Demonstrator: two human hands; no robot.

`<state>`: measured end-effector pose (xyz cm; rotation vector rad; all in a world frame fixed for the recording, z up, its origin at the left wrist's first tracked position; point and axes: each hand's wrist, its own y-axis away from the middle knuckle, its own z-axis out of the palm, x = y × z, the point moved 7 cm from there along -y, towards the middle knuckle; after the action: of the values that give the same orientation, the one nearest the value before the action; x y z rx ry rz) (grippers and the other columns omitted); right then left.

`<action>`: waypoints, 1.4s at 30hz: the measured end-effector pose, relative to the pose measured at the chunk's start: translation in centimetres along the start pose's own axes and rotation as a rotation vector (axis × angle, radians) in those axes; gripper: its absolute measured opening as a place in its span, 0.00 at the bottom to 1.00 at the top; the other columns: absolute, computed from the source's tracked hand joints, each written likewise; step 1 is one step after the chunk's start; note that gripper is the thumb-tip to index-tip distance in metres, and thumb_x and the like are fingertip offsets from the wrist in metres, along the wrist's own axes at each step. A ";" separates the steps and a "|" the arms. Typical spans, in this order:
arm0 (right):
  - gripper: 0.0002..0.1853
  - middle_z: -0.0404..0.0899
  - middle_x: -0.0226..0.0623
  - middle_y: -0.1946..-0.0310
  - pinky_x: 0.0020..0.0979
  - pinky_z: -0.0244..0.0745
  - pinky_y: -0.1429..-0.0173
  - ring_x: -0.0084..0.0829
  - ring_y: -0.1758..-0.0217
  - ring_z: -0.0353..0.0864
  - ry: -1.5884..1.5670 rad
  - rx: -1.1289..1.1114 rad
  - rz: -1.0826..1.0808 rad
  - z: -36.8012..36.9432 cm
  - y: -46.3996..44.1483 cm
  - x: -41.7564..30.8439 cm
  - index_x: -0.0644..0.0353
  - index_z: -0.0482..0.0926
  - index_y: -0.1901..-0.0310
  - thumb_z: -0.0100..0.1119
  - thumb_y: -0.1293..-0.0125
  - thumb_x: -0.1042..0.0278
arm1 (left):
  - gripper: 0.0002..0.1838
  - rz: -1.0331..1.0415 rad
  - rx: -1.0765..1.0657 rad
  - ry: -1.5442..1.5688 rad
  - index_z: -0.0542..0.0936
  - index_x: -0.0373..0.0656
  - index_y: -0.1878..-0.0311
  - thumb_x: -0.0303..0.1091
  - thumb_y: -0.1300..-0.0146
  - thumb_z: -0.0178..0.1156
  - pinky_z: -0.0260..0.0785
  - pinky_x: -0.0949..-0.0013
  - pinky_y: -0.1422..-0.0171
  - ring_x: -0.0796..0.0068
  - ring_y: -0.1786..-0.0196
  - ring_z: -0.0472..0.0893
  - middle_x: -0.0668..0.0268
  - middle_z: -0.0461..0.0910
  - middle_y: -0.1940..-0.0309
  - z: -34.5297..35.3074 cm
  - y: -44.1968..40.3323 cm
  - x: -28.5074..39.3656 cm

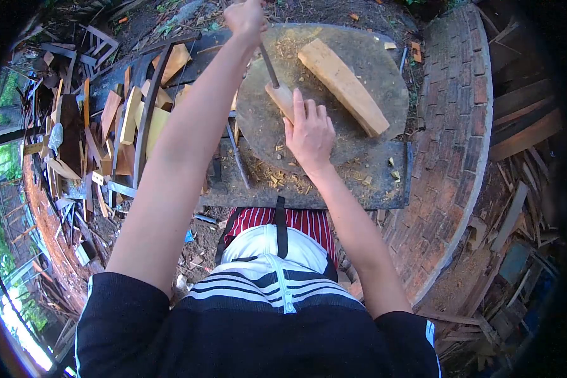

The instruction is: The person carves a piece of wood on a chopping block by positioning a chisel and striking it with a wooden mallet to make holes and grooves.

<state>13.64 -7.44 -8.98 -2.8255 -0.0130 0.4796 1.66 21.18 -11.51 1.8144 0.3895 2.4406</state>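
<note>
My left hand (246, 20) is raised at the top of the view, closed round the upper end of a dark, thin metal rod-like tool (269, 66). The tool's lower end meets a small pale piece of wood (281, 99); its tip is too small to make out. My right hand (312, 133) presses this piece onto a round board (258, 135), thumb on one side and fingers on the other, covering its near end. A longer, thick wooden block (344, 87) lies on the board to the right of my right hand.
Wood shavings (277, 176) litter the workbench (334, 200). A long metal bar (238, 159) lies left of the board. Stacked wood offcuts (131, 116) fill the left side. A curved brick edging (450, 126) runs along the right, with scrap planks (510, 217) beyond.
</note>
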 end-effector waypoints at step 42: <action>0.38 0.78 0.38 0.52 0.40 0.81 0.49 0.41 0.51 0.80 -0.009 0.053 0.013 0.0 0.2 0.2 0.53 0.70 0.28 0.73 0.39 0.58 | 0.14 1.037 0.095 -0.239 0.78 0.44 0.68 0.38 0.31 0.72 0.65 0.76 0.63 0.88 0.69 0.72 0.79 0.78 0.76 3.2 20.5 7.1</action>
<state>13.86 -7.66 -9.14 -2.7734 0.0167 0.4879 4.42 3.42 0.95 2.7959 -0.6376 2.6521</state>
